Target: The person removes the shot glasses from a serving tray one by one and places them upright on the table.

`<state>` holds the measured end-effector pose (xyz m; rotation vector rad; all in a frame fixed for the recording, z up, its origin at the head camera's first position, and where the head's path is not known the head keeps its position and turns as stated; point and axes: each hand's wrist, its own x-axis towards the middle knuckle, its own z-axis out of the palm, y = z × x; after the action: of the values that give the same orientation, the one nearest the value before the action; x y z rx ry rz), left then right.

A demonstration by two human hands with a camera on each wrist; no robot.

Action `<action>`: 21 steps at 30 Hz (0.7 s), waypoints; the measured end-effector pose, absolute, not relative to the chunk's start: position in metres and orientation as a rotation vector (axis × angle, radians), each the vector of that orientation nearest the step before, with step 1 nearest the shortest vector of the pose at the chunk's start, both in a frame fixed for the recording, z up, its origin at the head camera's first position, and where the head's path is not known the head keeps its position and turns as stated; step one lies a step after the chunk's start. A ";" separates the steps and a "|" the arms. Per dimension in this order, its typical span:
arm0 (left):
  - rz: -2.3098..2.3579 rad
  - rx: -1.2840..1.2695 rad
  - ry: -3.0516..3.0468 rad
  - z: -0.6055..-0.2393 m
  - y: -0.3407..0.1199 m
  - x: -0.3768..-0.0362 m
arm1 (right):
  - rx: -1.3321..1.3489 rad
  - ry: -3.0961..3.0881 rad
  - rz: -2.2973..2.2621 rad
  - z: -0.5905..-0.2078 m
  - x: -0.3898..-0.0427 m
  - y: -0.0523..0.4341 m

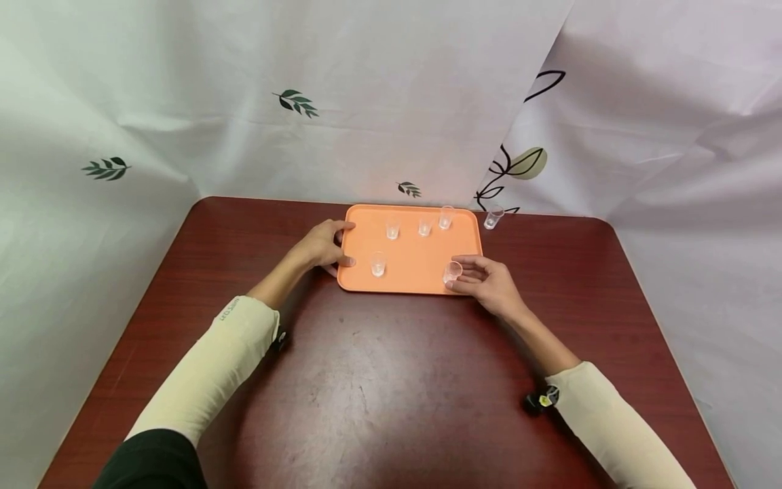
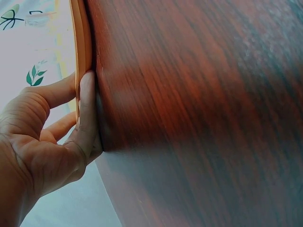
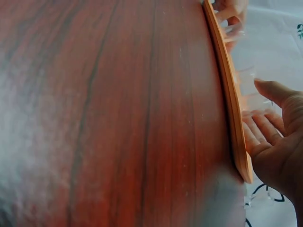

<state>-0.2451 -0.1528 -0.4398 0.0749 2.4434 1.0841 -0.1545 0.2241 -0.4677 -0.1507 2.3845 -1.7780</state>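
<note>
At the left end of an orange tray [image 1: 415,272], my left hand [image 1: 322,246] grips the rim, with the thumb over the edge. The left wrist view shows this hand [image 2: 52,137] on both sides of the tray's edge [image 2: 81,38]. At the tray's front right corner, my right hand [image 1: 489,285] holds a small clear plastic cup [image 1: 453,272] between thumb and fingers; its rim leans towards me. In the right wrist view the right hand [image 3: 279,123] is beside the tray wall [image 3: 232,109], thumb apart from the other fingers.
Several more clear cups stand on the tray, one [image 1: 378,264] at the front left and others, such as this cup [image 1: 446,218], along the back. Another cup [image 1: 493,217] is beyond the tray's back right corner. White curtains [image 1: 366,102] hang behind the dark red table [image 1: 366,394].
</note>
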 end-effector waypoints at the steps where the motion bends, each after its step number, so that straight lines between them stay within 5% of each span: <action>1: 1.079 0.075 2.444 -0.440 -0.153 -0.245 | -0.154 2.394 -1.773 -0.468 -0.154 0.224; 21: 1.087 0.078 2.443 -0.441 -0.153 -0.245 | -0.176 2.431 -1.846 -0.465 -0.149 0.222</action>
<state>-0.2450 -0.1525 -0.4408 0.0776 2.4432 1.0866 -0.1494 0.2221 -0.4648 -0.1760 2.4307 -1.8461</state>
